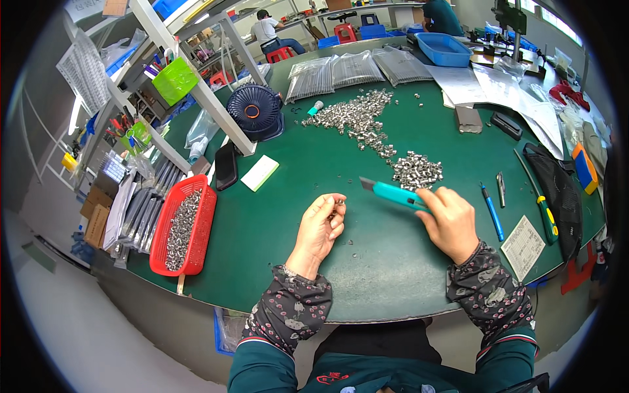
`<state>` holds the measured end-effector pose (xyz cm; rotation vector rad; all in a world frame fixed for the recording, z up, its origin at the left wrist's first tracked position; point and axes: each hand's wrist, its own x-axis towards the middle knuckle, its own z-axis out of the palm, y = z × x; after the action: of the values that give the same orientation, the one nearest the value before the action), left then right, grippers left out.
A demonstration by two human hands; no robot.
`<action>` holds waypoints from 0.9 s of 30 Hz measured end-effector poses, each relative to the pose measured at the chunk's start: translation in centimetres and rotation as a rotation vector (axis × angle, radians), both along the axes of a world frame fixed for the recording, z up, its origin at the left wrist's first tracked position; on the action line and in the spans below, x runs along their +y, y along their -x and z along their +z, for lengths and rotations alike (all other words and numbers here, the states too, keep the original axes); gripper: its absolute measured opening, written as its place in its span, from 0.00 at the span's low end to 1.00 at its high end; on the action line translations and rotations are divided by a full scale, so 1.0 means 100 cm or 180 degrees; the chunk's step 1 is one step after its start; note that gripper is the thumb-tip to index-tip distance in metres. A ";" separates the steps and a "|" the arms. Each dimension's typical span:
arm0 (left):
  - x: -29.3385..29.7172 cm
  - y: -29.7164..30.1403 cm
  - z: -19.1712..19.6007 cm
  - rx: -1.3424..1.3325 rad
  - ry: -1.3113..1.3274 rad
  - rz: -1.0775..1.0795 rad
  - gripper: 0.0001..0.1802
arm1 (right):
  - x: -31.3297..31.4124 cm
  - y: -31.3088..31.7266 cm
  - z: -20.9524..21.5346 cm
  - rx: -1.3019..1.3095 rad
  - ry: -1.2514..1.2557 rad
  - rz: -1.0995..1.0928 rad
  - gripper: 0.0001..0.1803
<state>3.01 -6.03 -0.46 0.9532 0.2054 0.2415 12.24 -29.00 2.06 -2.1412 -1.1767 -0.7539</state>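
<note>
My left hand [321, 226] pinches a small metal part [339, 207] between thumb and fingertips above the green table [367, 255]. My right hand [451, 221] grips a teal utility knife [393, 192], its blade pointing left toward the part, a short gap away. Just beyond the knife lies a small heap of silver metal parts [417, 170]. A larger spread of the same parts [354, 118] lies farther back.
A red basket [204, 226] with metal parts sits at the left edge. A dark fan [254, 111], black phone [226, 166], white card [259, 172], blue pen [490, 211], screwdriver [542, 208], paper slip [523, 246], blue tray [443, 48] and bagged parts [350, 69] surround. People sit at far benches.
</note>
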 end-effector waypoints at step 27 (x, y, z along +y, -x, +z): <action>0.002 0.000 0.001 -0.0223 0.0510 -0.0346 0.03 | -0.001 -0.005 -0.007 0.1978 -0.0249 0.1275 0.14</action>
<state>3.02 -5.82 -0.37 0.7931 0.1063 0.1556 12.77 -29.08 1.39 -1.7882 -1.1406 0.0483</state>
